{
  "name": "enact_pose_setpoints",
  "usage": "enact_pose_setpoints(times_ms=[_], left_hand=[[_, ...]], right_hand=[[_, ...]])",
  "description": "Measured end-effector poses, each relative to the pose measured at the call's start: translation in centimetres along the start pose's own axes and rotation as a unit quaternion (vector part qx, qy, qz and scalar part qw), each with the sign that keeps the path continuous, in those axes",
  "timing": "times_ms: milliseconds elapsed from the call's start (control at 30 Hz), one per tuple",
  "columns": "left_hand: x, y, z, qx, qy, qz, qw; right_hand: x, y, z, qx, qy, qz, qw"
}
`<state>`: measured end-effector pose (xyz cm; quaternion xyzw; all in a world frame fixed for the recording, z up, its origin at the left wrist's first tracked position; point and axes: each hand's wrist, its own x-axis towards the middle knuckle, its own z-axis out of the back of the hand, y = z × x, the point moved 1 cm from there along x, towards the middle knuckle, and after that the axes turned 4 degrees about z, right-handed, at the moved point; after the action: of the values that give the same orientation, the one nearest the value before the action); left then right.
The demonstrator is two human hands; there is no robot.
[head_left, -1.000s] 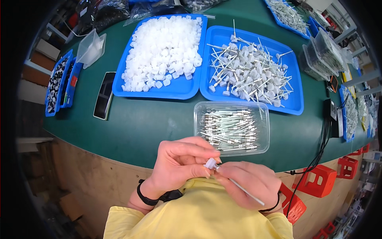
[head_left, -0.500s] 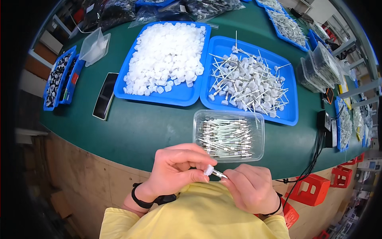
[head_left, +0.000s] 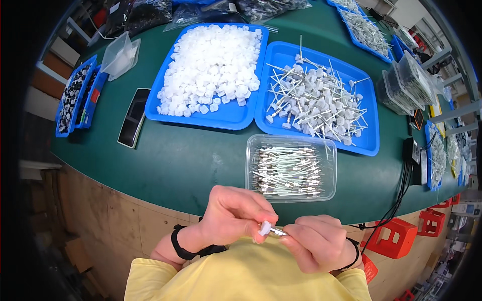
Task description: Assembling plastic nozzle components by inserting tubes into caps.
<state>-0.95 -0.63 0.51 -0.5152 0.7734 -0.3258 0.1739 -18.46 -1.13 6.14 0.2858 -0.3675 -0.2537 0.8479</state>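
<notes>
Close to my chest, my left hand (head_left: 232, 216) pinches a small white plastic cap (head_left: 264, 228). My right hand (head_left: 315, 243) grips a thin metal-tipped stick (head_left: 279, 232) whose end meets the cap. Just beyond my hands, a clear plastic box (head_left: 291, 168) holds several similar thin sticks lying side by side. Farther back, a blue tray (head_left: 221, 116) is heaped with loose white caps, and a second blue tray (head_left: 370, 145) holds several sticks with caps on them.
A dark phone (head_left: 134, 117) lies left of the cap tray. Small blue bins (head_left: 75, 95) of dark parts stand at the far left on the green table (head_left: 165, 160). Clear containers (head_left: 404, 83) and black cables (head_left: 404, 185) sit at the right; red stools (head_left: 399, 238) are below.
The long stick has been drawn back into my right hand, so only its short tip shows at the cap. Both hands stay together near my chest.
</notes>
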Motion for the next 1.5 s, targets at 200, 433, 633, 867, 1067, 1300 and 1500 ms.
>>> enact_pose_setpoints(times_ms=[200, 433, 633, 867, 1067, 1300, 1500], left_hand=[[0.1, 0.4, -0.1, -0.045, 0.016, 0.014, 0.999], [0.8, -0.8, 0.1, 0.08, 0.023, -0.066, 0.994], [0.4, 0.0, 0.1, 0.074, 0.012, -0.098, 0.992], [-0.1, 0.1, -0.5, 0.069, 0.016, -0.128, 0.989], [-0.1, 0.6, 0.0, 0.023, 0.025, -0.095, 0.995], [0.6, 0.1, -0.2, 0.016, 0.027, -0.05, 0.998], [0.7, -1.4, -0.6, 0.34, -0.073, -0.152, 0.925]], right_hand=[[0.2, 0.1, 0.0, 0.011, -0.008, 0.001, 1.0], [1.1, 0.1, 0.5, 0.023, -0.001, -0.002, 1.0], [1.3, 0.5, 0.3, 0.059, 0.0, -0.014, 0.998], [0.5, 1.4, -0.8, -0.051, -0.051, 0.036, 0.997], [0.6, 1.0, -0.8, -0.038, -0.03, 0.033, 0.998], [0.7, -1.5, -1.9, 0.132, -0.059, -0.031, 0.989], [1.7, -3.1, -2.3, 0.025, -0.06, 0.012, 0.998]])
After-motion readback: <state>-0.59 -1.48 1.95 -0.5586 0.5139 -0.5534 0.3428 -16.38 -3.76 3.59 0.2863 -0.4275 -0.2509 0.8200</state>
